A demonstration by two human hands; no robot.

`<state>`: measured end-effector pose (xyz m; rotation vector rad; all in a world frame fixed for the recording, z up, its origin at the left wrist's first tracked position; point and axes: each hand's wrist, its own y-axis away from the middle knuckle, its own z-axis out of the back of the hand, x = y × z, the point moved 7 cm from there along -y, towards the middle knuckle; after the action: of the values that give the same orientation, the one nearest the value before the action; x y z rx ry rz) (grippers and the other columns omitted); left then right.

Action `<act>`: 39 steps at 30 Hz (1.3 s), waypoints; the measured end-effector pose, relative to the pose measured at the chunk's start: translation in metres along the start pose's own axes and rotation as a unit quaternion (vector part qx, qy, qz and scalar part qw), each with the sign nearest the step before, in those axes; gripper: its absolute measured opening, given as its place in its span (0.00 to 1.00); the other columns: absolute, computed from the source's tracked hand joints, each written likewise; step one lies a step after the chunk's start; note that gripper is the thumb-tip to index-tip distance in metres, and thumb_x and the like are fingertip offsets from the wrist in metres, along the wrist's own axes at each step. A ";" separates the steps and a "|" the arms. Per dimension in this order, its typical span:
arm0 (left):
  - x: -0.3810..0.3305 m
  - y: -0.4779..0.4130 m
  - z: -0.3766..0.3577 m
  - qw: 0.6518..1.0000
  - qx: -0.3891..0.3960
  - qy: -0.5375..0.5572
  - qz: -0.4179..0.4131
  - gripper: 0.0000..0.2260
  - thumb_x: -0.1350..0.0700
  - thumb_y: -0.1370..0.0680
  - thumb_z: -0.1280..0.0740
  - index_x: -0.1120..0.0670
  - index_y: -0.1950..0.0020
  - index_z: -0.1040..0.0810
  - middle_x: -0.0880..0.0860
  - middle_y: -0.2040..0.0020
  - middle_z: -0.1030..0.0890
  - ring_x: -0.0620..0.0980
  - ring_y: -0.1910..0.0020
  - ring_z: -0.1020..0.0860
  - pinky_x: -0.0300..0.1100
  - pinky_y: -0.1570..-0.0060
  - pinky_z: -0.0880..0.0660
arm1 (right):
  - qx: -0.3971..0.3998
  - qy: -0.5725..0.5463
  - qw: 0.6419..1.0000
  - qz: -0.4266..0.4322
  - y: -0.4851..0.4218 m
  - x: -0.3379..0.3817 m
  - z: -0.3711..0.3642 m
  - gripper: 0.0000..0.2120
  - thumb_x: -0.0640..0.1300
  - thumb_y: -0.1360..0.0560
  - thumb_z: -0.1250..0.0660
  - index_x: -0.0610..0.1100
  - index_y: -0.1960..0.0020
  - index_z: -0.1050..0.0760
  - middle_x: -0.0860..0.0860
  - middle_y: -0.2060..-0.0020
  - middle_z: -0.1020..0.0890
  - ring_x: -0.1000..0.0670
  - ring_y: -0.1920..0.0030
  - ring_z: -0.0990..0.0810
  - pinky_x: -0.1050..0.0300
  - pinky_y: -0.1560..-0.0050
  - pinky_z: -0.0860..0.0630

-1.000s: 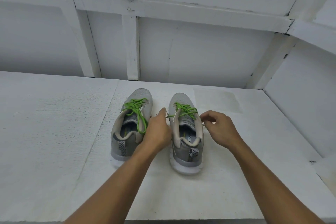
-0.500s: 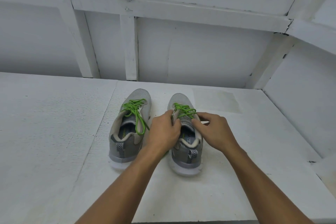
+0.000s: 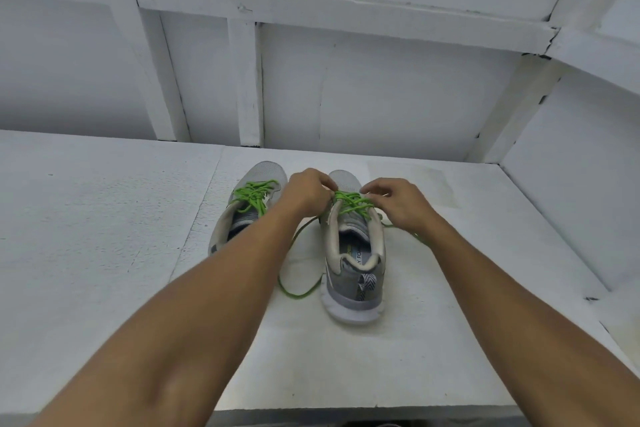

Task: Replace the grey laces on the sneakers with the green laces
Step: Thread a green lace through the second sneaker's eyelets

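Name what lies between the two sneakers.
Head view: a loose green lace end loops across the table between the left sneaker and right sneaker, partly under the left forearm.

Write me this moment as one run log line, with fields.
phase: lacing right-side sneaker | left hand: pinches its green lace | right hand: pinches same lace | left-side sneaker: green-laced | loose ends on table

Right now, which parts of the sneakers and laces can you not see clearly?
Head view:
left sneaker heel: behind the left forearm.
green lace toe-end crossings, right sneaker: under the left hand and right hand.
insole print: too small to read.
lace's right end: behind the right wrist.
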<state>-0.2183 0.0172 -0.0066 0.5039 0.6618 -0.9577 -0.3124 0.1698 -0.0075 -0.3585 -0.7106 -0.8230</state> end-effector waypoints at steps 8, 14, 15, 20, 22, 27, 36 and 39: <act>-0.006 -0.010 0.001 0.997 0.053 -0.026 -0.047 0.07 0.64 0.22 0.36 0.53 0.56 0.22 0.54 0.59 0.19 0.51 0.61 0.22 0.39 0.60 0.27 | 0.041 0.054 0.998 0.010 -0.012 0.004 -0.013 0.06 0.41 0.21 0.36 0.50 0.54 0.24 0.50 0.53 0.19 0.46 0.53 0.22 0.55 0.53 0.27; 0.003 -0.010 -0.008 0.984 0.123 0.109 0.063 0.11 0.66 0.23 0.40 0.51 0.59 0.27 0.52 0.56 0.22 0.53 0.58 0.26 0.41 0.69 0.32 | 0.091 0.010 0.995 -0.031 -0.014 0.011 -0.003 0.07 0.41 0.19 0.39 0.47 0.55 0.26 0.45 0.57 0.19 0.50 0.61 0.22 0.56 0.61 0.29; 0.003 -0.010 -0.008 0.983 0.124 0.116 0.067 0.11 0.66 0.23 0.40 0.51 0.58 0.27 0.52 0.55 0.21 0.53 0.57 0.25 0.41 0.68 0.32 | 0.093 0.010 0.995 -0.032 -0.014 0.012 -0.002 0.07 0.41 0.19 0.39 0.46 0.54 0.26 0.45 0.57 0.19 0.51 0.61 0.23 0.57 0.62 0.30; 0.005 -0.010 -0.003 0.988 0.092 0.112 0.045 0.07 0.62 0.22 0.38 0.53 0.58 0.28 0.57 0.55 0.18 0.54 0.56 0.21 0.41 0.67 0.32 | 0.081 -0.013 0.996 -0.025 -0.011 0.007 -0.003 0.02 0.41 0.20 0.37 0.44 0.51 0.26 0.45 0.56 0.17 0.50 0.58 0.20 0.60 0.61 0.30; 0.010 -0.011 -0.001 0.990 0.087 0.101 0.032 0.06 0.62 0.23 0.36 0.52 0.59 0.26 0.55 0.57 0.19 0.52 0.56 0.22 0.43 0.63 0.30 | 0.074 -0.026 0.997 -0.017 -0.009 0.003 -0.001 0.01 0.40 0.21 0.35 0.43 0.52 0.26 0.46 0.56 0.16 0.49 0.57 0.18 0.61 0.61 0.30; 0.011 -0.009 -0.001 0.994 0.090 0.065 -0.014 0.07 0.59 0.23 0.31 0.52 0.47 0.17 0.51 0.55 0.18 0.47 0.58 0.24 0.35 0.63 0.27 | 0.083 -0.015 0.996 0.003 -0.010 -0.006 -0.007 0.07 0.37 0.25 0.31 0.48 0.53 0.18 0.50 0.54 0.15 0.53 0.53 0.19 0.59 0.51 0.24; -0.003 -0.008 0.003 0.994 0.042 -0.026 -0.095 0.06 0.58 0.23 0.30 0.53 0.48 0.16 0.50 0.56 0.18 0.46 0.57 0.21 0.31 0.59 0.30 | 0.032 0.029 0.999 0.021 -0.008 0.003 -0.009 0.07 0.42 0.22 0.34 0.52 0.57 0.22 0.51 0.52 0.17 0.48 0.53 0.20 0.54 0.51 0.25; -0.002 -0.011 0.001 0.995 0.077 0.014 -0.063 0.06 0.59 0.22 0.36 0.50 0.56 0.22 0.52 0.56 0.19 0.49 0.58 0.22 0.39 0.61 0.26 | 0.055 0.042 0.997 0.018 -0.008 0.008 -0.006 0.07 0.43 0.20 0.38 0.50 0.56 0.27 0.51 0.56 0.19 0.48 0.55 0.21 0.53 0.54 0.26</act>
<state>-0.2286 0.0120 -0.0052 0.6189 0.6533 -1.1275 -0.3126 0.1574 -0.0062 -0.2363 -0.6661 -0.7568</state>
